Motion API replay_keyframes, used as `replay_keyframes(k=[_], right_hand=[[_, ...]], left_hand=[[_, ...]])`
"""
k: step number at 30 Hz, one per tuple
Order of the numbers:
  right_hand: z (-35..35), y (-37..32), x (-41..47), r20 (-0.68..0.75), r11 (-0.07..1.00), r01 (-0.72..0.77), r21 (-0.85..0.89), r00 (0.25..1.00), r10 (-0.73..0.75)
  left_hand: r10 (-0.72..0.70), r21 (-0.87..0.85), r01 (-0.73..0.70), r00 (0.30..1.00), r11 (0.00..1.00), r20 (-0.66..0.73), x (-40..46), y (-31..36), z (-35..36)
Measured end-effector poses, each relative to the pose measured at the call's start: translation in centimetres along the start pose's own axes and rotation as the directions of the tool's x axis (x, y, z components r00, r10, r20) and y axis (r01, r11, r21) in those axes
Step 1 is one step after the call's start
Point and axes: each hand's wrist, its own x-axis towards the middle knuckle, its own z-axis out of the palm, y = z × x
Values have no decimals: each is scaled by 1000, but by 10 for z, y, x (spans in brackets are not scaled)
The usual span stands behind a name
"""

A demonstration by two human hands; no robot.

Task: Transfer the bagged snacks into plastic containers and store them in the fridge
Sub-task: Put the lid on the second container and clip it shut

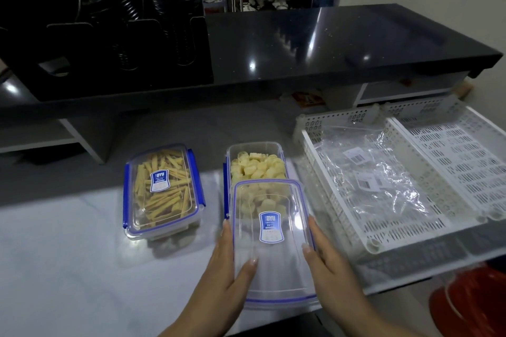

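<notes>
I hold a clear lid (273,252) with blue trim and a blue label between both hands, above the near half of an uncovered container (256,167) filled with pale round snacks. My left hand (228,273) grips the lid's left edge and my right hand (328,268) grips its right edge. To the left stands a second container (161,191) of yellow stick snacks, with its lid on and blue clips at the sides.
A white perforated crate (342,216) at the right holds empty clear plastic bags (380,180). A second white crate (462,161) sits beside it. A raised black counter (315,44) runs across the back. Something red (471,306) lies low at the right, beyond the table's edge.
</notes>
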Motion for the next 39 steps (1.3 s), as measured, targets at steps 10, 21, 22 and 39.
replay_keyframes(k=[10,21,22,39], right_hand=[[1,12,-4,15,999,-28,35,1000,27],[8,-5,24,15,999,1,48,1000,-2],[7,-6,25,16,999,2,44,1000,-3],[-1,-7,53,-10,998,42,37,999,-42]], left_hand=[[-96,-19,96,995,995,0,-8,-6,4],[-38,-32,38,999,999,-17,22,3,-4],[-37,-35,36,999,999,-18,23,3,-4],[65,-30,-68,995,997,-73,55,5,2]])
